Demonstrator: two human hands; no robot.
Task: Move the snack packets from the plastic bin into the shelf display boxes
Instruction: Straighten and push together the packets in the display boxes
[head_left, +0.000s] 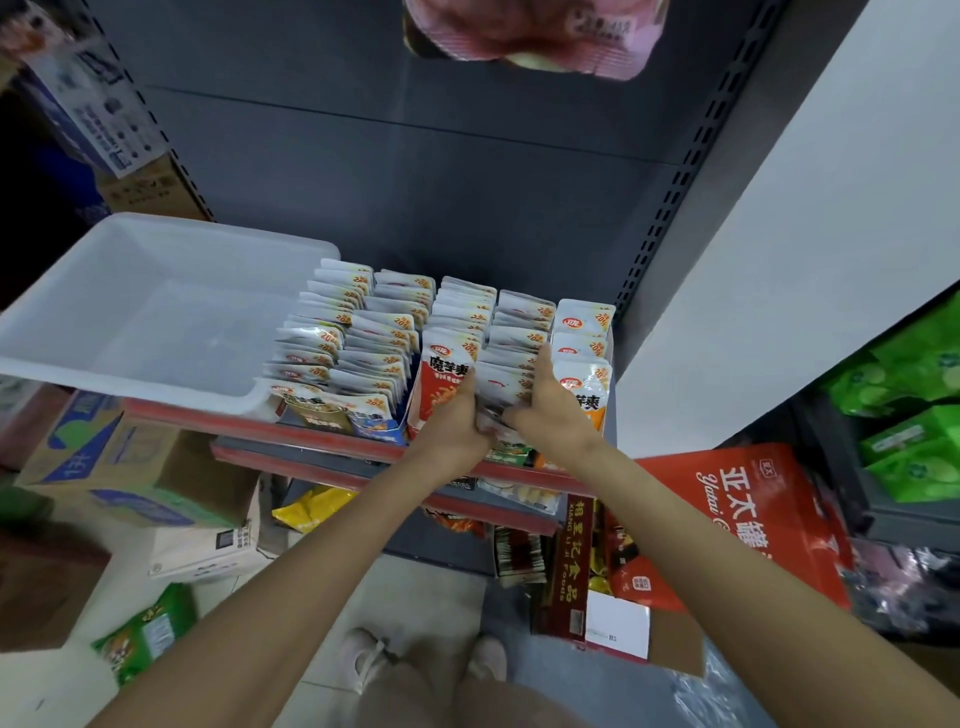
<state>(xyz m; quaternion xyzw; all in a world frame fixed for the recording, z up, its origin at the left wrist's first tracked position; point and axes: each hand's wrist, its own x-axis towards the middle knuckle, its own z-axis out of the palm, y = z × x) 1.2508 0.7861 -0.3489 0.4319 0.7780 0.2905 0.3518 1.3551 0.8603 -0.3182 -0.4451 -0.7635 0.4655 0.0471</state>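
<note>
A translucent white plastic bin (130, 270) sits on the shelf at the left, and I see no packets in it. To its right stand several rows of white snack packets (384, 332) upright in the shelf display boxes (609, 364). My left hand (457, 415) and my right hand (545, 400) meet at the front of the fourth row. Together they grip a small stack of snack packets (501, 384) from both sides, fingers curled round it. The stack stands in the row, between an orange-fronted packet (447, 384) and the rightmost row.
The shelf's red front edge (311, 431) runs below the rows. Cardboard boxes (130, 467) lie on the floor at the left, a red bag (753, 514) and green packages (914, 415) at the right. A pink packet (535, 36) hangs overhead. My feet (426, 660) stand on the tiled floor.
</note>
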